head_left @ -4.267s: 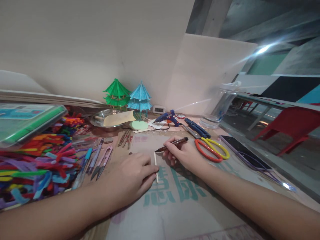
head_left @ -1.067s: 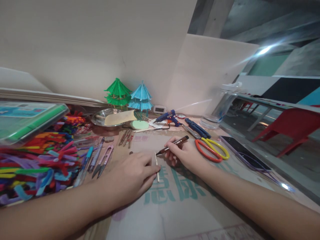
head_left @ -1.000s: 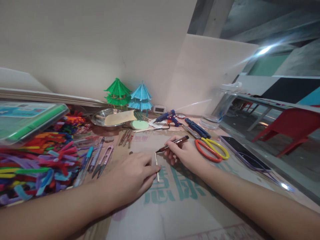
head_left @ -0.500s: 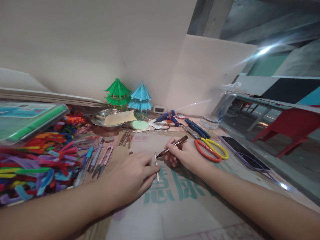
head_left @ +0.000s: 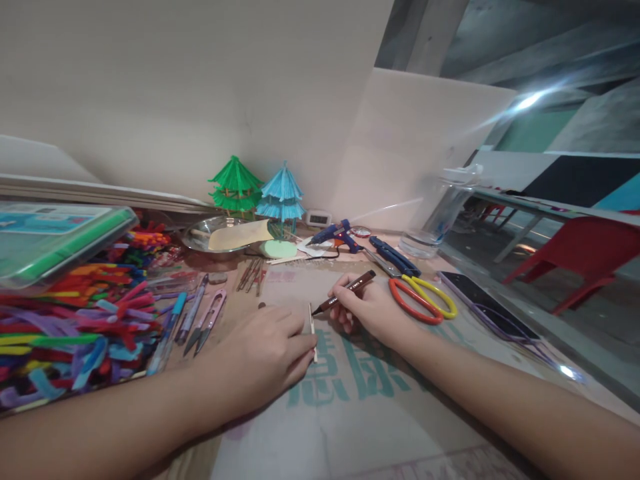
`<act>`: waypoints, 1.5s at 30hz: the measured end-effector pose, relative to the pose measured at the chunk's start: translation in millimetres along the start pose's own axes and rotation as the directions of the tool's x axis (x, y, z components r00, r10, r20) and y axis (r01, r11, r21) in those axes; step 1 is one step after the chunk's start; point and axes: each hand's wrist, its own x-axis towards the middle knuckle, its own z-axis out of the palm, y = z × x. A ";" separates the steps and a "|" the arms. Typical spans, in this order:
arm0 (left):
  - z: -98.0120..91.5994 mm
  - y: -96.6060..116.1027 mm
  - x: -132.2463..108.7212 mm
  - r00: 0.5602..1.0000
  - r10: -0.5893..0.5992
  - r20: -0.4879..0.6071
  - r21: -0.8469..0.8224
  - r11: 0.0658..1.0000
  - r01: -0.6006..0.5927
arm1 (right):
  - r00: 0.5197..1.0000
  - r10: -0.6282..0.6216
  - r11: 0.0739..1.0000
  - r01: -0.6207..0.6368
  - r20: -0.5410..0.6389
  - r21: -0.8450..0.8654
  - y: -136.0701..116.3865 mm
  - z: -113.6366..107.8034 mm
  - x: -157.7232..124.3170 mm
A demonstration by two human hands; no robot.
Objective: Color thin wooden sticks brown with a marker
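A thin pale wooden stick [head_left: 312, 328] lies on the sheet of printed paper [head_left: 280, 440]. My left hand [head_left: 265, 347] rests on the paper, its fingertips closed on the lower part of the stick and covering some of it. In my right hand [head_left: 357, 303] is a brown marker pen [head_left: 361, 283], gripped like a pencil. The pen's dark tip points down and left, at the stick's upper part, and seems to touch it. Dark marks show on the stick near that tip.
Pipe cleaners [head_left: 90, 333], pens [head_left: 170, 327] and small snips [head_left: 207, 323] lie to the left. Behind stand a metal dish [head_left: 193, 239], green [head_left: 235, 183] and blue [head_left: 283, 193] roofed models and a glue gun [head_left: 333, 233]. Rightward are scissors [head_left: 415, 300], a utility knife [head_left: 395, 255] and a phone [head_left: 485, 303].
My left fingertips have shifted slightly left and down along the stick, which is tilted a little more. My right hand and the marker pen have hardly moved.
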 end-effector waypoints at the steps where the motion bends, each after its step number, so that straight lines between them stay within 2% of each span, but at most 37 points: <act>1: 0.1 -0.3 0.0 1.000 -0.001 0.003 -0.005 1.000 0.002 | 1.000 0.002 1.000 -0.002 0.012 -0.003 0.2 -0.2 -0.3; 5: 0.4 -0.9 0.6 1.000 0.003 -0.011 -0.023 1.000 -0.003 | 0.998 0.011 1.000 -0.010 0.057 -0.028 0.5 -1.0 -1.6; 12: 1.6 -0.9 0.0 1.000 -0.008 -0.002 -0.023 1.000 0.008 | 1.000 -0.003 1.000 0.003 0.001 -0.006 0.8 0.0 0.3; 24: 1.5 -0.3 -0.1 1.000 -0.005 -0.006 -0.037 0.999 0.004 | 1.000 -0.002 1.000 0.002 -0.008 -0.026 2.6 0.4 0.7; 32: 1.7 -1.1 1.4 1.000 0.001 -0.019 -0.032 1.000 -0.001 | 0.998 0.024 0.998 -0.021 0.051 -0.058 -2.6 0.0 -3.8; 38: 1.2 -0.2 0.1 1.000 0.001 -0.017 -0.030 1.000 -0.001 | 1.000 0.005 1.000 -0.005 -0.014 -0.018 -0.4 0.2 -1.0; 45: 1.2 -0.3 0.6 0.999 0.012 -0.047 -0.025 1.000 -0.013 | 0.997 0.028 0.998 -0.024 0.072 -0.055 -0.9 -0.8 -2.7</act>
